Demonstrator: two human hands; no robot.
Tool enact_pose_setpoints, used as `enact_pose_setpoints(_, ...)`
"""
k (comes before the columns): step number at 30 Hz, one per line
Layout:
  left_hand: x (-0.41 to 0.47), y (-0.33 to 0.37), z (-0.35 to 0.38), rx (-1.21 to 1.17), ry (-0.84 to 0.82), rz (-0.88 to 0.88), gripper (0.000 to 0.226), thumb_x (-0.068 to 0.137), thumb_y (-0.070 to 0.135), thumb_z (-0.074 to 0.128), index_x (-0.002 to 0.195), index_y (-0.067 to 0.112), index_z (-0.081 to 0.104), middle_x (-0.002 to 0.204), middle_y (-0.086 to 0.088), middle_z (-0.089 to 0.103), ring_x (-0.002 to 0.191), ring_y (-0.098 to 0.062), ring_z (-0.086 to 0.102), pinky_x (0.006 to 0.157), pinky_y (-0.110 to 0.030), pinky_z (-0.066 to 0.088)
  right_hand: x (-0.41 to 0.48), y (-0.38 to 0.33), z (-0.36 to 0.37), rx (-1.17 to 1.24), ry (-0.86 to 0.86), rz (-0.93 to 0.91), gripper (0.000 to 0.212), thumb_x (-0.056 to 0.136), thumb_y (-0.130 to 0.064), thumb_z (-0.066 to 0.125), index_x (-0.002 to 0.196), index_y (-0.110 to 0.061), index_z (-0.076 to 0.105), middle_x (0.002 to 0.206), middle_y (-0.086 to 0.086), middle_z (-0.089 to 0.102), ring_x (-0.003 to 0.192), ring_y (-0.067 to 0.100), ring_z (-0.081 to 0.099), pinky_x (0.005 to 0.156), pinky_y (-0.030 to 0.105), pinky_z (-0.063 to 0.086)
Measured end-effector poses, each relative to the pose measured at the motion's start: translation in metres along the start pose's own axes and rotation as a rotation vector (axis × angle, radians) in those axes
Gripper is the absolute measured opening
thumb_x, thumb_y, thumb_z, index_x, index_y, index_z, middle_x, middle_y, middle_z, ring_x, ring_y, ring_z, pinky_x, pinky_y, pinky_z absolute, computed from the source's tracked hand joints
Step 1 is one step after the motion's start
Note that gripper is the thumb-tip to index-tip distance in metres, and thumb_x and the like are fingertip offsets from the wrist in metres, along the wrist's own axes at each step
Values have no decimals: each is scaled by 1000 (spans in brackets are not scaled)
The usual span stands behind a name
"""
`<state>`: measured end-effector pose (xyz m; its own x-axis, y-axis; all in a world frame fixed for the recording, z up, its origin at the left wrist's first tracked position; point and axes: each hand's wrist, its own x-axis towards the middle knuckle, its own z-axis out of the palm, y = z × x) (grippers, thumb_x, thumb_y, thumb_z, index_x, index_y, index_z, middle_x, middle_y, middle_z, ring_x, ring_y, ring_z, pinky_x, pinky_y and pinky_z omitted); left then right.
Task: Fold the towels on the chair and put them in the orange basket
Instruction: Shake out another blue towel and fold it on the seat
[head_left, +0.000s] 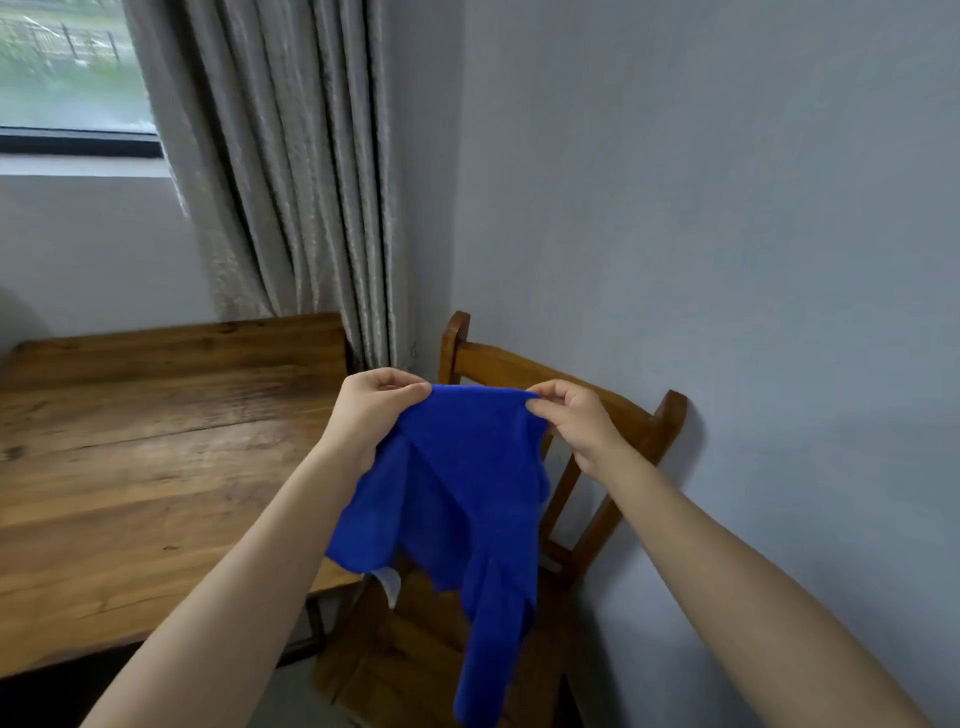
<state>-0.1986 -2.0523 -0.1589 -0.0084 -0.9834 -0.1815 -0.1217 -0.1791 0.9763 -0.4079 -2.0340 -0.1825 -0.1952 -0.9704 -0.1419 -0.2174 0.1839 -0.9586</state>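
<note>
A bright blue towel (462, 499) hangs in the air above the wooden chair (582, 374), its top edge stretched between my hands. My left hand (371, 410) pinches the towel's upper left corner. My right hand (574, 415) pinches the upper right corner. The cloth droops unevenly, with a long tail reaching down over the chair seat (410, 649). A small white label (387, 584) shows at its lower left edge. No orange basket is in view.
A wooden table (156, 467) stands to the left of the chair, close beside it. A grey curtain (291, 182) hangs in the corner behind. A plain grey wall (727, 234) runs right behind the chair back. A window (67, 67) is at the upper left.
</note>
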Motion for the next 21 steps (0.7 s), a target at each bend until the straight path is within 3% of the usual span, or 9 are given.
enact_pose_setpoints(5, -23, -1, 32, 192, 80, 123, 9, 83, 12, 64, 75, 14, 66, 78, 0, 63, 81, -13, 58, 70, -26, 45, -14, 39, 6, -239, 73, 54, 7, 91, -14, 55, 97, -16, 58, 89, -5, 57, 87, 12, 55, 61, 15, 39)
enact_pose_setpoints(8, -34, -1, 54, 271, 152, 119, 7, 86, 12, 62, 80, 12, 66, 82, -3, 62, 78, -14, 56, 64, -25, 45, -41, 53, 9, -315, 104, 35, 17, 93, -18, 52, 109, -15, 56, 91, -5, 55, 87, 11, 54, 67, 18, 41)
enact_pose_setpoints(10, -45, -5, 69, 287, 215, 77, 8, 86, 11, 60, 80, 11, 65, 84, -4, 61, 73, -13, 55, 56, -23, 44, -71, 65, 10, -278, 72, -45, 15, 93, -24, 52, 106, -17, 55, 92, -5, 57, 88, 11, 56, 71, 18, 43)
enact_pose_setpoints(13, -55, -12, 81, 301, 301, 29, 9, 87, 11, 60, 78, 11, 64, 85, -4, 59, 85, -18, 57, 71, -31, 52, -122, 83, 22, -275, -57, -153, 24, 90, -42, 55, 94, -19, 55, 86, -4, 57, 81, 10, 56, 69, 20, 45)
enact_pose_setpoints(15, -65, -15, 86, 289, 338, 12, 7, 87, 10, 60, 82, 10, 64, 87, -5, 58, 88, -18, 57, 78, -32, 53, -140, 98, 26, -421, -86, -158, 42, 84, -51, 57, 107, -16, 55, 96, -3, 57, 91, 12, 57, 77, 26, 48)
enact_pose_setpoints(18, -79, -22, 86, 262, 355, -32, 6, 87, 9, 60, 87, 7, 66, 88, -7, 58, 90, -20, 58, 81, -35, 54, -145, 117, 21, -627, -24, -62, 45, 88, -42, 56, 124, -16, 50, 115, 0, 54, 109, 18, 54, 85, 30, 49)
enact_pose_setpoints(21, -85, -24, 77, 240, 373, -70, 8, 86, 8, 61, 91, 5, 66, 90, -10, 60, 88, -22, 59, 80, -36, 55, -141, 119, 10, -664, -13, -77, 22, 92, -27, 51, 103, -13, 63, 103, 6, 56, 101, 23, 55, 73, 28, 46)
